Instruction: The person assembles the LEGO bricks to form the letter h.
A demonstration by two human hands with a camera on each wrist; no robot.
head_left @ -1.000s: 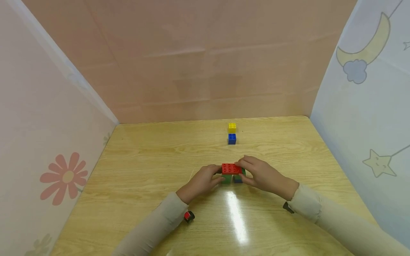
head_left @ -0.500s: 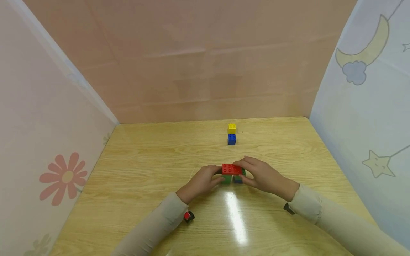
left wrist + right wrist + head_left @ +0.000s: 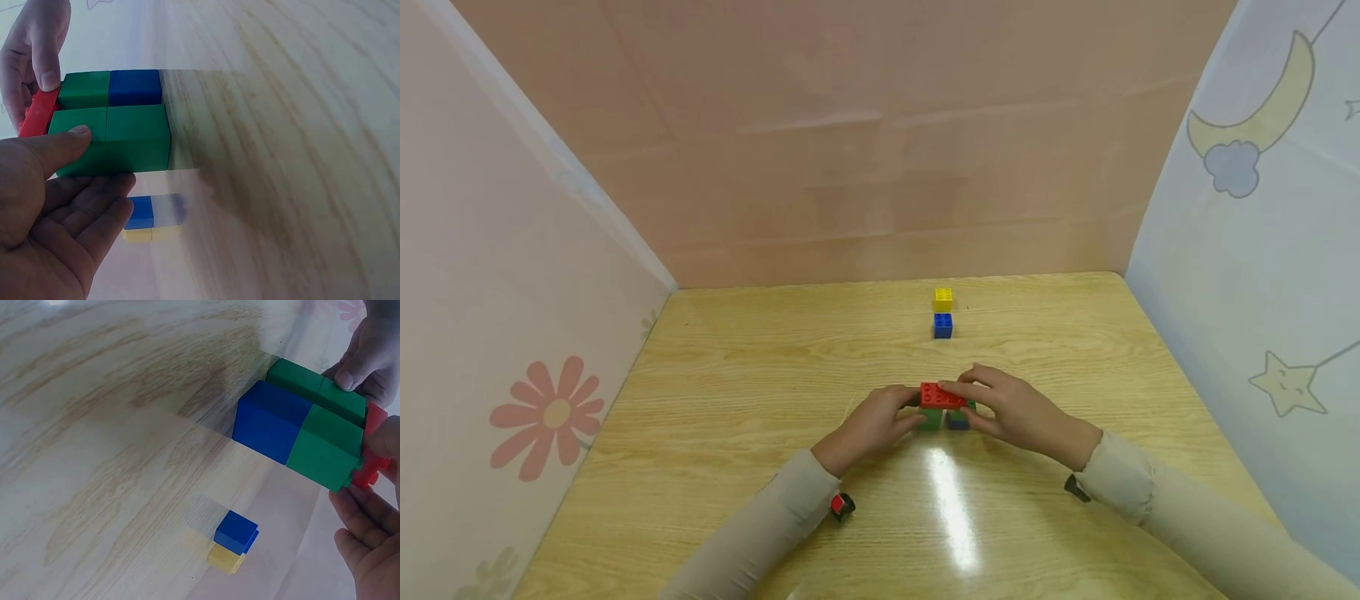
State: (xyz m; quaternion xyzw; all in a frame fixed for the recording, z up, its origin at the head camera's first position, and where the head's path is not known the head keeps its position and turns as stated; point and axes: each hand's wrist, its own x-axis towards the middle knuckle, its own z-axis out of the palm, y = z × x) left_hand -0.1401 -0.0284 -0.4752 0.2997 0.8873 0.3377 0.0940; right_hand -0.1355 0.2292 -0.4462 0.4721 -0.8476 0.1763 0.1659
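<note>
Two short stacks of toy building bricks stand side by side near the middle of the table. Green bricks (image 3: 134,137) make up the left stack; the right one has a green brick (image 3: 328,447) over a blue brick (image 3: 270,422). A flat red brick (image 3: 931,394) lies across both tops, with some green studs uncovered at its right end. My left hand (image 3: 876,425) pinches the left stack, its thumb on the upper green brick and fingers behind. My right hand (image 3: 1018,412) grips the red brick's right end, one finger lying on top and the thumb by the green brick.
Farther back on the wooden table (image 3: 737,358) sit a small blue brick (image 3: 943,326) and, behind it, a yellow brick (image 3: 943,300). A pink cloth backdrop (image 3: 880,167) rises beyond the table, with pale printed panels at both sides.
A finger of my right hand has slid left along the top of the red brick. The left hand and the stacks hold their place.
</note>
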